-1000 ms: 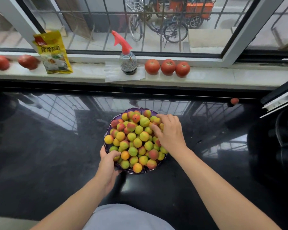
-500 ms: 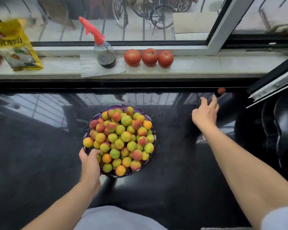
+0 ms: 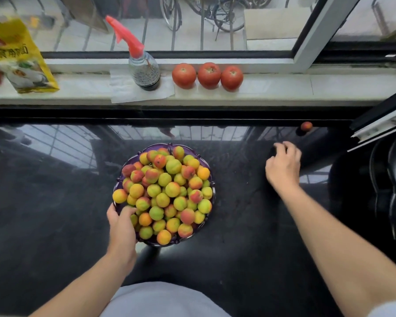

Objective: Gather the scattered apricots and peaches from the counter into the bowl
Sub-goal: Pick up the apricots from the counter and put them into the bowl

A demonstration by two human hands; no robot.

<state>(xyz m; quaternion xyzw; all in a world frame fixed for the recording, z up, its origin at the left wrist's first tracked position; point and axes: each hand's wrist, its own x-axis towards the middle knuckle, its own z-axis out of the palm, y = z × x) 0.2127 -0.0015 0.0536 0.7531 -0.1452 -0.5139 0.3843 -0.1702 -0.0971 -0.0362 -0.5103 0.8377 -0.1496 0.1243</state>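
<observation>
Bowl: the purple bowl [image 3: 208,167] sits on the black glossy counter [image 3: 55,202], heaped well over its rim with yellow, green and red-blushed apricots and peaches [image 3: 167,193]. It is round, so no long axis; its mouth faces straight up. It lies between the two hands, against the left one and well apart from the right.

Left hand: the left hand [image 3: 121,227] grips the bowl's near-left rim, thumb curled over the edge and touching the fruit there. The other fingers are hidden under the rim.

Right hand: the right hand [image 3: 284,167] hangs over the counter to the right of the bowl, knuckles up, fingers curled downward. Whether they hold anything I cannot tell; the fingertips are turned away from me.

Stray fruit: one small reddish peach [image 3: 306,126] lies on the counter beyond the right hand and a little to its right, near the hand but apart from it, close to the back edge under the sill. It looks round, with no plain long axis.

Windowsill: beyond both hands runs a pale sill [image 3: 284,88]. Three tomatoes [image 3: 209,75] stand in a row on it, touching side by side. Left of them a spray bottle [image 3: 143,65] with a red trigger stands upright on a white cloth [image 3: 121,92], nozzle pointing up-left. Further left a yellow packet [image 3: 21,58] leans upright.

Far right: a dark rounded object [image 3: 389,191], beyond the right forearm; I cannot tell what it is.
</observation>
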